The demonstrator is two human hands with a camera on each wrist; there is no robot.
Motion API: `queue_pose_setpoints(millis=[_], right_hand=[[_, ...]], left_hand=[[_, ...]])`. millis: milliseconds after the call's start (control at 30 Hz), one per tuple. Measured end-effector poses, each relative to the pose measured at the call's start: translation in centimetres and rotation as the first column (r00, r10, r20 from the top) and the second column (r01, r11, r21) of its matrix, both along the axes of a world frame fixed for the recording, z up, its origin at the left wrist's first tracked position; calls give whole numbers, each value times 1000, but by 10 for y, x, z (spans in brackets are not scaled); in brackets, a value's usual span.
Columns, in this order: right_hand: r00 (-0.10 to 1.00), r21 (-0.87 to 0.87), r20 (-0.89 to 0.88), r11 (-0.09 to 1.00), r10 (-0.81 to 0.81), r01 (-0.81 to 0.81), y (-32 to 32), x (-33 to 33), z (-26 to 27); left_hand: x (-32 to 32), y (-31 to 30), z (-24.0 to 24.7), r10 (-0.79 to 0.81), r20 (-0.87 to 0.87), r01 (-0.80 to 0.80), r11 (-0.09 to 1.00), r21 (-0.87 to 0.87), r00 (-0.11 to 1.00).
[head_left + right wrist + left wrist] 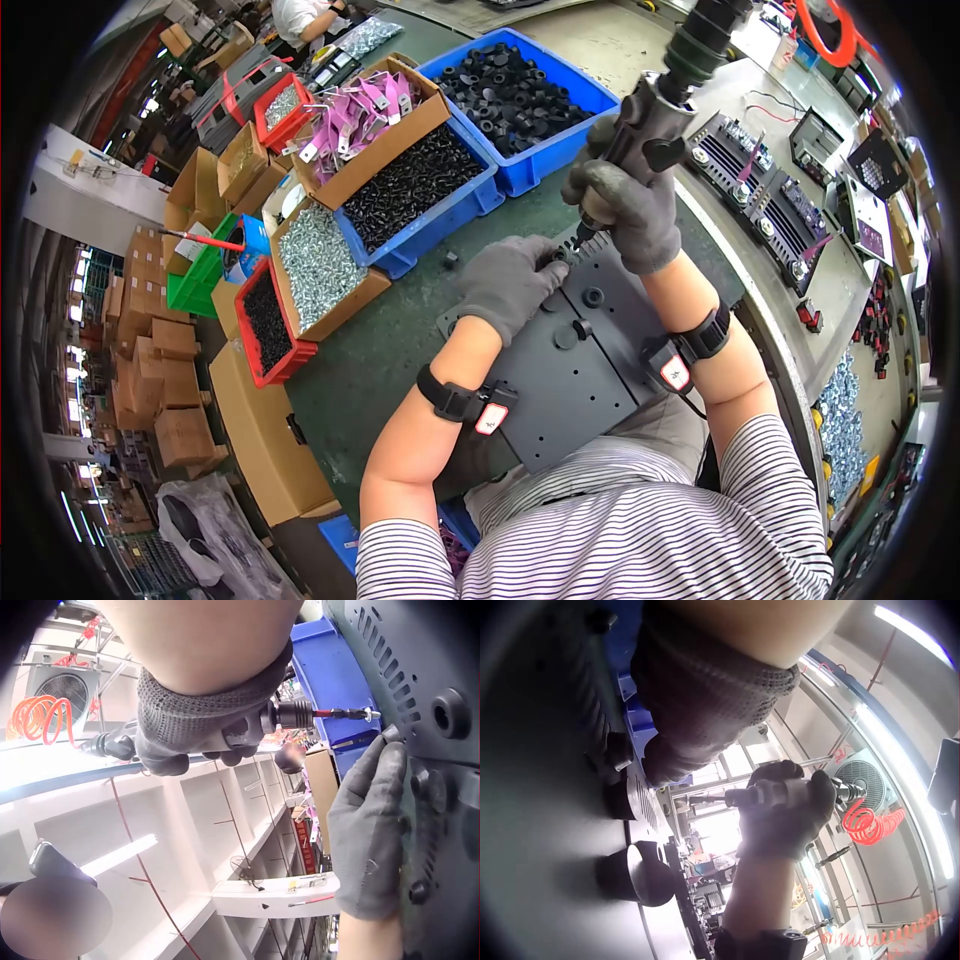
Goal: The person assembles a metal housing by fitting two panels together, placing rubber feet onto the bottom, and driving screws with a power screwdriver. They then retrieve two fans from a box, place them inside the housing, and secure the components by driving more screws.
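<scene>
My right hand (pixel 632 205), in a grey glove, grips a power screwdriver (pixel 655 112) pointing down at the far edge of a dark metal panel (pixel 575 405). In the right wrist view, a silver screw (pixel 370 714) sits on the end of its bit (pixel 337 713). At the same panel edge my gloved left hand (pixel 508 285) pinches a small black rubber foot (pixel 391 733) between its fingertips, close to the screw. Round black feet (pixel 593 297) stand on the panel, which has slots and small holes; one foot (pixel 641 874) shows large in the left wrist view.
Blue bins (pixel 522 172) of black rubber parts and black screws stand beyond the panel. Left of them are a cardboard box of silver screws (pixel 318 262), a red bin (pixel 262 325) and a box of purple parts (pixel 360 110). Electronic assemblies (pixel 765 190) lie at right.
</scene>
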State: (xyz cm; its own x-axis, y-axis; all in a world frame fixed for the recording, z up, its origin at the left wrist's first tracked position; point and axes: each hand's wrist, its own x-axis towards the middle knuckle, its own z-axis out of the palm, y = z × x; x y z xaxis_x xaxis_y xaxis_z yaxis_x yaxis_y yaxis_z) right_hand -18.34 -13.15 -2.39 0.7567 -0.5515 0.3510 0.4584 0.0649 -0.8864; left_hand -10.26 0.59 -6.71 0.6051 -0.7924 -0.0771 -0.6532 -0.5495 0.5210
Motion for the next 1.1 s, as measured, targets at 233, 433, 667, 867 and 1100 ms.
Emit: queue_pose_setpoints(millis=[233, 433, 667, 867, 1100], right_hand=[[989, 9, -39, 990, 144, -143, 12, 28, -24], [966, -2, -155, 978, 206, -208, 10, 32, -27], [930, -25, -137, 937, 341, -347, 6, 50, -34], [972, -99, -122, 972, 202, -214, 8, 28, -5], [961, 66, 242, 986, 134, -154, 27, -33, 23]], left_hand=[[-4, -3, -6, 16, 85, -23, 997, 79, 996], [-6, -4, -9, 9, 120, -21, 995, 97, 993], [-3, 0, -12, -7, 70, 2, 997, 78, 998], [28, 33, -23, -143, -959, -685, 675, -275, 244], [-12, 87, -14, -264, -964, -705, 677, -213, 38]])
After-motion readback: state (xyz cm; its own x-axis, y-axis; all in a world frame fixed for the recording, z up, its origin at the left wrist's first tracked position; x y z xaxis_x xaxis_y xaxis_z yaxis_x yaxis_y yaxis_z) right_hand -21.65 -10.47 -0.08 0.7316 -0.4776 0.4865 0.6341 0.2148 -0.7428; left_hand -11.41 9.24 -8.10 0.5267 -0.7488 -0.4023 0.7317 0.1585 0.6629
